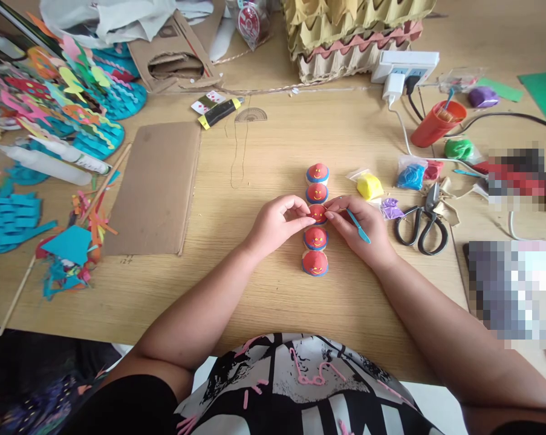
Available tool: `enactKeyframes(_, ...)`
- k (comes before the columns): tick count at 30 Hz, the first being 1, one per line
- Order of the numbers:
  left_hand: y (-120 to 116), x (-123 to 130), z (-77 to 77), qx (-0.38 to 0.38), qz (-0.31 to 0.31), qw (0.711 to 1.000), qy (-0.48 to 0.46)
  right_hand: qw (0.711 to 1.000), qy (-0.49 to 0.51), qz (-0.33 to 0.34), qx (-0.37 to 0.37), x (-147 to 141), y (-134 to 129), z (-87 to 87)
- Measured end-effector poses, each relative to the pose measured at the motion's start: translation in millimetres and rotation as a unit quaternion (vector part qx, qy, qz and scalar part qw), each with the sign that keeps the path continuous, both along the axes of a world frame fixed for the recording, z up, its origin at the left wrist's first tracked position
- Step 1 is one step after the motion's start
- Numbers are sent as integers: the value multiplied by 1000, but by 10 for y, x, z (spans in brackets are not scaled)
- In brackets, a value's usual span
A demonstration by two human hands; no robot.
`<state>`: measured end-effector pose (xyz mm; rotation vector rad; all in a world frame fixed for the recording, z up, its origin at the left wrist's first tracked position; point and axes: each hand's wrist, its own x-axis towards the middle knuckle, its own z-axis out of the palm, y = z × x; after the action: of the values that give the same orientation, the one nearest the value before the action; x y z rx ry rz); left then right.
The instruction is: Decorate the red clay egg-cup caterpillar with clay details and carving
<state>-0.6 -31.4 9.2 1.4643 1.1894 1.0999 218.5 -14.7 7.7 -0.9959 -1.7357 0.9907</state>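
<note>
A row of several red clay domes [315,236] with blue rims and small yellow smiling faces runs away from me, seemingly on a strip of egg-carton cups. My left hand [279,222] holds the middle dome [317,213] at its left side, thumb and forefinger pressed to its edge. On the other side, my right hand [358,226] has its thumb and fingertip touching the same dome. A blue plastic modelling knife [358,226] is tucked between the right hand's fingers, its blade pointing toward me. Any small piece at the fingertips is too small to make out.
Right of my hands lie yellow clay [369,186], purple clay [391,208], blue clay [411,175] and black-handled scissors [424,220]. Behind stand a red cup [438,124], a power strip [406,63] and egg trays [354,42]. Cardboard [155,187] and paper scraps [68,254] lie left.
</note>
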Motion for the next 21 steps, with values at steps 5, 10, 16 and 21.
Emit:
enactKeyframes(5,10,-37,34,-26,4,1000,4,1000,-11,-4,9,20,-3,0)
enactKeyframes(10,25,-6,44,-14,11,999,30,997,-56,-7,50,37,4,15)
enactKeyframes(16,27,-10,20,10,4,999,36,989,-101,2,107,54,16,34)
enactKeyframes(21,25,-64,-37,100,-26,991,87,988,-110,22,107,64,26,38)
